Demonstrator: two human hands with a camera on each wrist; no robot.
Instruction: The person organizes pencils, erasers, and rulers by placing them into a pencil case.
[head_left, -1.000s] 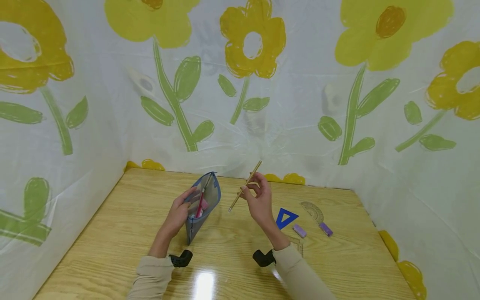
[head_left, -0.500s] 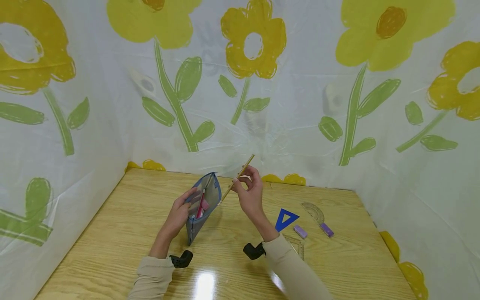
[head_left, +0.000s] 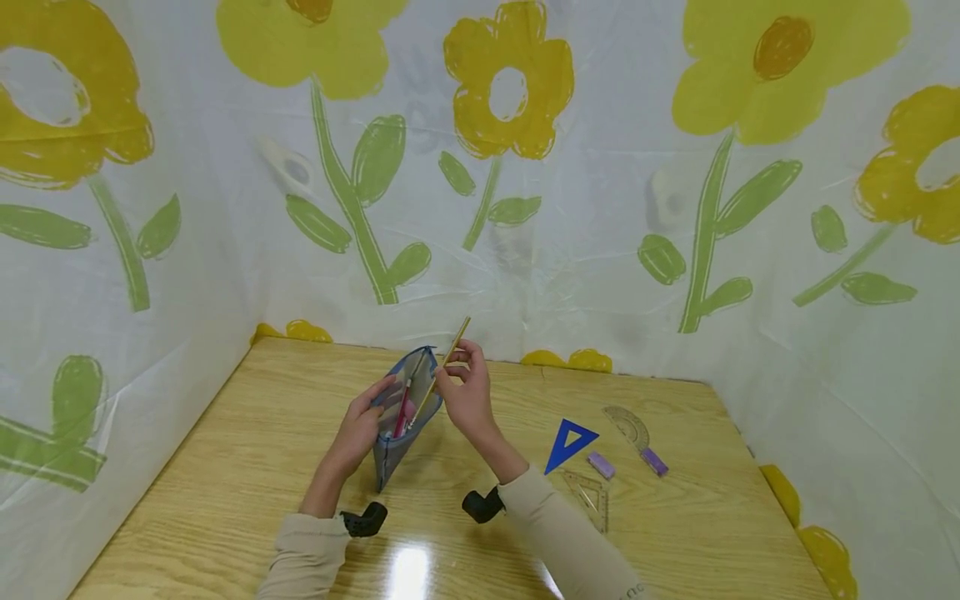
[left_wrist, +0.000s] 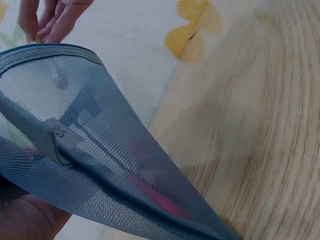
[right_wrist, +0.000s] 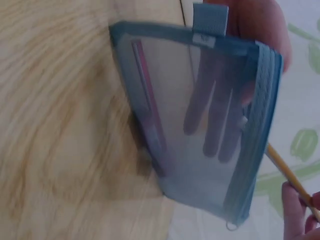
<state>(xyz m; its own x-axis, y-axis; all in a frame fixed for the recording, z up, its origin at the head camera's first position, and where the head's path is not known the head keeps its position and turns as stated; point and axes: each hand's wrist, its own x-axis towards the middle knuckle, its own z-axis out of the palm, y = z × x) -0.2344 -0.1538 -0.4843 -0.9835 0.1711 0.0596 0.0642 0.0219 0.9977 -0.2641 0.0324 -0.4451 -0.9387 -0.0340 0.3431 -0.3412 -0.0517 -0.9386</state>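
Observation:
A blue-grey mesh zip pouch (head_left: 385, 460) is held up by my left hand (head_left: 354, 432), its mouth gaping toward the right hand. Through the mesh in the right wrist view, left-hand fingers (right_wrist: 216, 115) show behind the pouch (right_wrist: 175, 90). Inside lie a pink-red pen (head_left: 402, 410) and a small pink eraser (head_left: 410, 409). My right hand (head_left: 468, 404) pinches a yellow pencil (head_left: 458, 335) at the pouch's right rim. The pencil's lower end reaches into the opening; in the right wrist view the pencil (right_wrist: 284, 166) passes behind the zip edge.
On the wooden table (head_left: 690, 533) to the right lie a blue set square (head_left: 558, 453), a clear set square (head_left: 605, 502), a clear protractor (head_left: 637, 427), a lilac eraser (head_left: 601, 465) and a purple one (head_left: 654, 462). A flowered curtain (head_left: 585, 275) surrounds the table's back and sides.
My right hand has moved left with the pencil, from apart from the pouch to its mouth, and the pencil stands steeper. The left hand and pouch stay nearly still.

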